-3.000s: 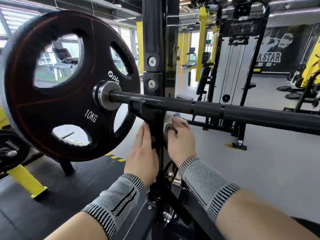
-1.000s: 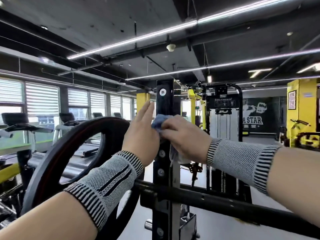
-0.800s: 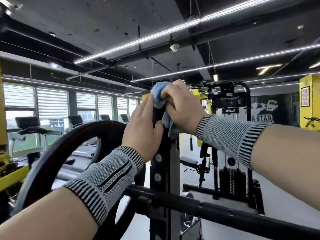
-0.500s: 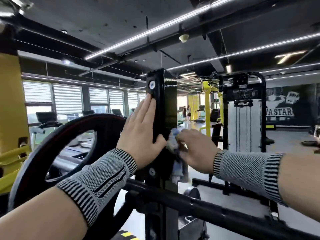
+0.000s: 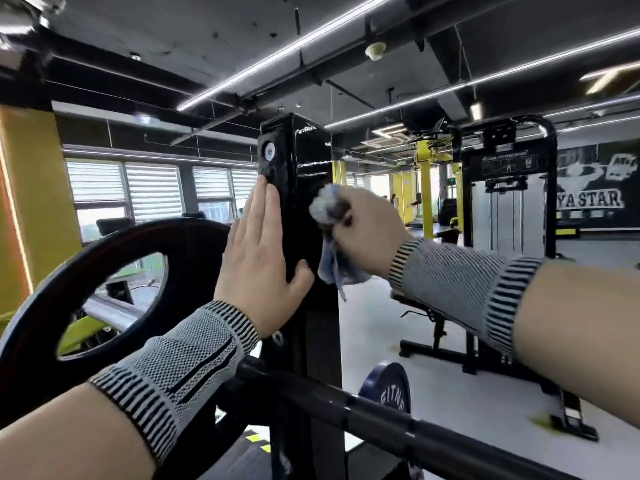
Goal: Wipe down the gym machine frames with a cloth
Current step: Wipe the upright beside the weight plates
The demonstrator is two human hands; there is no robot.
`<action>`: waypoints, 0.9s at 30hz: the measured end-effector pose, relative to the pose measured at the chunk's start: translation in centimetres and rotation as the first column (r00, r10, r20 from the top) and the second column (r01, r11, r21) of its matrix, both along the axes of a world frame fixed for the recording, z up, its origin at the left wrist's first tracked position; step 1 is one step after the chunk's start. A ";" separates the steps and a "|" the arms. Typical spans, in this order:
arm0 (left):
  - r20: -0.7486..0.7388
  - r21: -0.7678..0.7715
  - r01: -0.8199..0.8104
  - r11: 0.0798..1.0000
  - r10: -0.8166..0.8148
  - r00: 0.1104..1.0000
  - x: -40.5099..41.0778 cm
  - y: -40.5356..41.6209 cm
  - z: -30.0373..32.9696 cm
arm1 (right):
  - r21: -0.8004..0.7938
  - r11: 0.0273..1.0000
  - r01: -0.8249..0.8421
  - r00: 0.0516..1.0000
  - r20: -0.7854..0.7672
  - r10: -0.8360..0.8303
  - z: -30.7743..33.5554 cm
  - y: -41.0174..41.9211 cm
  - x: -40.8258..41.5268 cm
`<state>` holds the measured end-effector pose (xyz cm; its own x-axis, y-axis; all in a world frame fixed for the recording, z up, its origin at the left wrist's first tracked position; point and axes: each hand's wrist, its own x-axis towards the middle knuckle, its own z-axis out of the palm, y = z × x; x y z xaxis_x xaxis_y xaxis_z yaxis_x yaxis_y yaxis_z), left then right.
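My left hand (image 5: 262, 261) lies flat on the left face of the glossy black square steel upright (image 5: 300, 188), fingers (image 5: 266, 209) straight & pressed together, tips just below the round silver bolt cap (image 5: 268, 152) near the top of the post; thumb wraps toward the front face. My right hand (image 5: 367, 233) is on the other side of the same post, fingers curled round a crumpled pale blue-grey cloth (image 5: 325, 209), bunched part pushed vs. the post's right edge. Cloth sits right at my right fingertips, w/ a loose tail (image 5: 332, 268) hanging below the hand, beside the post.

Post looks shiny, w/ light streaks & reflections on its front face near the top. Cloth looks soft, wrinkled, a bit blurred.

Both wrists wear grey knit sleeves w/ black-striped cuffs (image 5: 180, 358). Below my fingers a black barbell (image 5: 398, 417) crosses the post; a big black weight plate (image 5: 104, 271) sits left of my left hand. Lower, behind the bar, a dark blue plate (image 5: 388, 386). Past my right hand: a black cable machine (image 5: 509, 188).
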<state>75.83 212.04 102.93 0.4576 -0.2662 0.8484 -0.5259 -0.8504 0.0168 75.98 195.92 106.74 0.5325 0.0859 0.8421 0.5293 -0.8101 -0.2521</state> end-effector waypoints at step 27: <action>0.077 0.076 -0.057 0.995 0.051 0.996 1.3 0.4 -0.8 | 0.082 0.992 -0.092 0.979 -0.177 0.105 -3.8 -0.3 -0.6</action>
<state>77.15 212.42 102.13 0.4095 -0.3091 0.8583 -0.4762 -0.8749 -0.0879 75.42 195.60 102.89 0.6687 0.0875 0.7384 0.5457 -0.7323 -0.4074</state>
